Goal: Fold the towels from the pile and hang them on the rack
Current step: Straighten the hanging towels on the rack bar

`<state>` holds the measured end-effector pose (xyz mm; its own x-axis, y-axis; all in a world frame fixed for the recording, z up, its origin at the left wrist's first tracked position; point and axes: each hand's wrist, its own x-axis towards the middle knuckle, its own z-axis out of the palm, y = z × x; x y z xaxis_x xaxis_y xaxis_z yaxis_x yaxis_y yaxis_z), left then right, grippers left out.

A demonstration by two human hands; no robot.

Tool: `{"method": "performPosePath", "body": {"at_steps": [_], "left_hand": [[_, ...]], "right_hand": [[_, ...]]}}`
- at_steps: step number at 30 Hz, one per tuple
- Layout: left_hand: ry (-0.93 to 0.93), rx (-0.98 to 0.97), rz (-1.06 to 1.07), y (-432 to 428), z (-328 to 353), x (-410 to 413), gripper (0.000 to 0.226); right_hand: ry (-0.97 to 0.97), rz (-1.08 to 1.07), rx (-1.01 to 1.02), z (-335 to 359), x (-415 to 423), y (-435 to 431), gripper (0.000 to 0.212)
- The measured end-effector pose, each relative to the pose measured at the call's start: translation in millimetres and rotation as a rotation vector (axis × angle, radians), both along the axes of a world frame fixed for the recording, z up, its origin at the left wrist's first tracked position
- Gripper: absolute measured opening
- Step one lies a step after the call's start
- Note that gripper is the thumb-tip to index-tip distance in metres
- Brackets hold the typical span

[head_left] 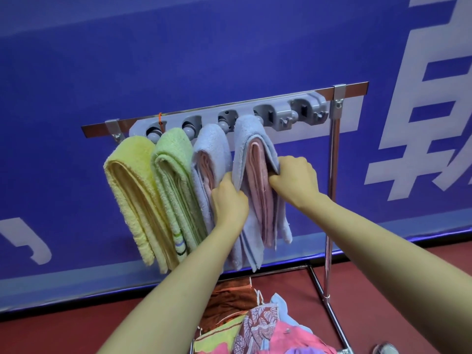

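Grip on both sides of the blue-and-pink towel (249,139) — left hand (229,198) curled round its left edge, back of the hand toward the camera, wedged into the narrow gap against the neighbouring blue towel (210,144). Right hand (293,178) a little higher, fingers closed over the right fold, thumb side against the pink inner layers. Both forearms bare, reaching up and forward from the lower corners, the left one crossing in front of the hanging tails.

Held towel folded and draped over the fourth holder of the grey rack (281,112), tails hanging straight down. Tight on the left: blue towel touching, then green towel (173,149) and yellow towel (127,169) packed side by side, edges overlapping. Looser on the right — two holder slots (306,108) uncovered, then the chrome upright (333,162) near the right wrist, apart from it.

Close behind the rack, blue banner (178,60) with large white characters. Below, red floor (383,290) and a chrome base rail (329,310) running toward the camera on the right. Under the hanging row and between the forearms, pile (255,325) of unfolded towels: brown, pink, leaf-patterned, yellow, heaped loosely, lower edge cut off by the frame.
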<state>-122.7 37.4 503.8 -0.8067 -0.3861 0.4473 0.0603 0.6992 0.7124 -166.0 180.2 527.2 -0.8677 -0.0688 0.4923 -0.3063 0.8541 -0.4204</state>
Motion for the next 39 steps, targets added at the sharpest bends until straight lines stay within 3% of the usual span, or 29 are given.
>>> {"method": "performPosePath", "body": {"at_steps": [4,7,13,18,22,31,36,39], "left_hand": [[-0.002,-0.084,0.072,-19,-13,3,0.037],[-0.051,-0.072,0.119,-19,-22,4,0.031],[-0.121,-0.029,0.009,-3,-43,2,0.033],[-0.104,0.019,-0.030,-3,-49,-6,0.038],[-0.088,0.027,-0.078,-5,-51,-5,0.034],[0.007,0.128,0.083,-12,-49,-5,0.047],[-0.032,0.130,0.107,-9,-47,-10,0.042],[-0.094,0.125,-0.038,-2,-52,-13,0.033]], "right_hand": [[-0.011,-0.050,0.047,-11,-2,16,0.017],[-0.025,0.018,-0.033,-22,1,20,0.024],[-0.144,0.180,-0.068,-56,12,-11,0.019],[-0.255,0.281,-0.295,-69,19,-22,0.015],[-0.161,0.209,-0.354,-74,20,-18,0.042],[-0.078,0.101,-0.411,-68,15,-14,0.007],[-0.142,0.069,-0.324,-63,18,-15,0.027],[-0.171,0.049,-0.301,-66,12,-19,0.023]]}}
